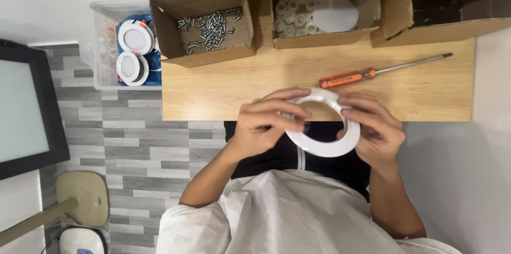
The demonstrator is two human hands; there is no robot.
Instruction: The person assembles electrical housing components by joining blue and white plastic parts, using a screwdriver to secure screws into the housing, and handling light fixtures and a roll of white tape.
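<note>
My left hand (263,126) and my right hand (372,129) both grip one white ring (324,147), fingers curled tight over its rim from opposite sides; it sits in the air just off the near edge of the bench (255,86), above my lap.

Past my fingers, one orange-handled screwdriver (372,75) lies flat on the bench, tip toward the right edge.

Along the far edge stand three open cardboard boxes. The left box (205,54) holds a loose heap of small metal screws (208,29) (too many to count). The middle box (319,38) holds small white cylindrical caps (290,14) and one white round disc (335,15). The right box (426,33) is dark inside, and I cannot tell its contents.

Off the bench's left edge, a clear plastic bin (101,46) holds two round white fittings (136,38) with a blue thing beneath them.

The bench is pale wood; the floor (138,142) below is grey striped tile. A dark-framed panel (26,107) stands at the far left.
</note>
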